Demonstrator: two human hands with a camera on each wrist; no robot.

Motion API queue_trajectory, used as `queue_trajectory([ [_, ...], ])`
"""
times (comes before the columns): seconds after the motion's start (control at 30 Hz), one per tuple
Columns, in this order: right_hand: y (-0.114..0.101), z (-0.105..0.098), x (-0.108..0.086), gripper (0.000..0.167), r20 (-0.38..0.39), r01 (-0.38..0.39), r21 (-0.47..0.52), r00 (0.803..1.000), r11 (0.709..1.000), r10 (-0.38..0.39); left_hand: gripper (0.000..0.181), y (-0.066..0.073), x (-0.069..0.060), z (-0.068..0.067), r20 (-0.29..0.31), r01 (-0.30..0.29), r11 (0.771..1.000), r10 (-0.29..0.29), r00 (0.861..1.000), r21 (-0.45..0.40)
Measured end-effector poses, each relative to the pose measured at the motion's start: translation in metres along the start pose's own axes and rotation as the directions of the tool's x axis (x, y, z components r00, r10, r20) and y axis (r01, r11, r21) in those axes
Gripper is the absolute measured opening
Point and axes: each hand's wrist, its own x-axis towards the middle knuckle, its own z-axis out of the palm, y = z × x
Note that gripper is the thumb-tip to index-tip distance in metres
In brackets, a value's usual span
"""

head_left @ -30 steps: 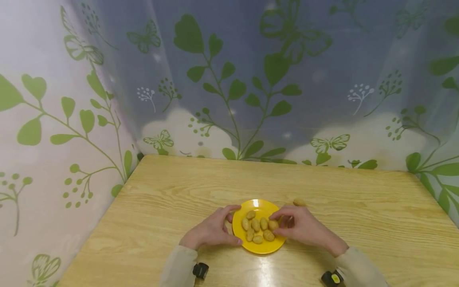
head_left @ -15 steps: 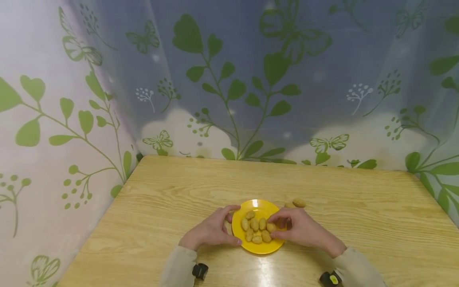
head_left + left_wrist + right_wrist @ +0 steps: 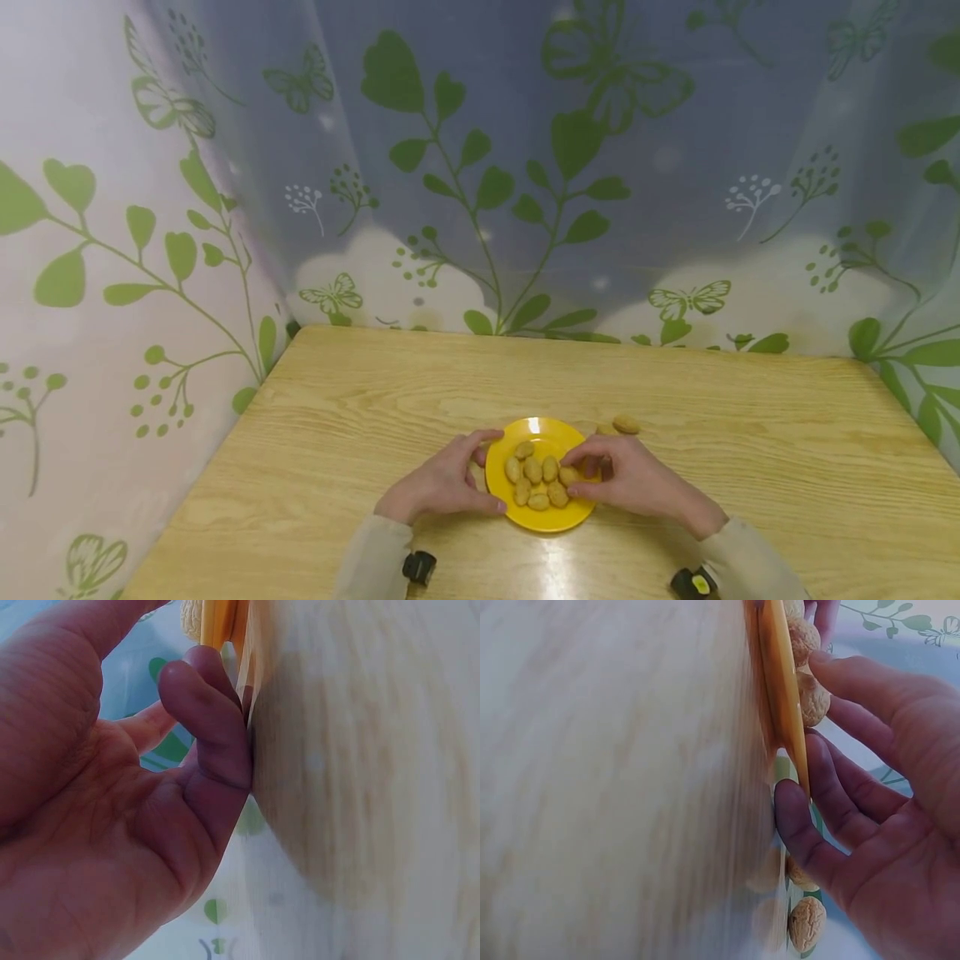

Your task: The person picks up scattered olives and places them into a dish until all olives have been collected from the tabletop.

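Observation:
A yellow plate (image 3: 551, 521) holds several tan, wrinkled walnuts (image 3: 532, 469). My left hand (image 3: 442, 479) spans the plate's left side, thumb and forefinger on its rim. In the left wrist view the edge of the plate (image 3: 217, 622) shows beyond the curled fingers (image 3: 214, 720). Over the right side of the plate, my right hand (image 3: 637, 475) has thumb and forefinger around a walnut (image 3: 567, 476) lying among the others. The right wrist view shows the thumb tip against a walnut (image 3: 802, 639), while the lower fingers (image 3: 799, 817) lie by the plate's rim (image 3: 787, 690).
Two more walnuts lie on the wooden table (image 3: 390, 392) behind my right hand, one of them (image 3: 626, 424) in full sight and the other (image 3: 604, 429) partly hidden. A patterned curtain (image 3: 480, 208) hangs along the table's back edge.
My right hand has shifted slightly left over the plate, and the walnuts by its fingertips have moved left a little. A second walnut on the table has come into sight behind it.

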Motion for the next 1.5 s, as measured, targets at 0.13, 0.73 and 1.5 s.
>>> queue_trajectory([
  [0.13, 0.000, -0.002, -0.001, 0.030, -0.003, -0.004, 0.008, 1.000, 1.000, 0.004, 0.092, 0.002, -0.001, 0.000, 0.002, -0.002, 1.000, 0.002, 1.000, 0.007],
  [0.73, 0.003, -0.012, -0.010, 0.028, -0.068, 0.037, 0.082, 0.997, 0.996, -0.031, 0.092, 0.003, -0.002, -0.002, 0.000, 0.001, 1.000, -0.001, 1.000, 0.014],
  [1.5, 0.016, -0.057, -0.031, 0.025, -0.255, -0.013, -0.046, 0.967, 0.999, 0.001, 0.093, 0.000, 0.000, 0.000, 0.004, 0.003, 1.000, -0.003, 1.000, 0.005],
])
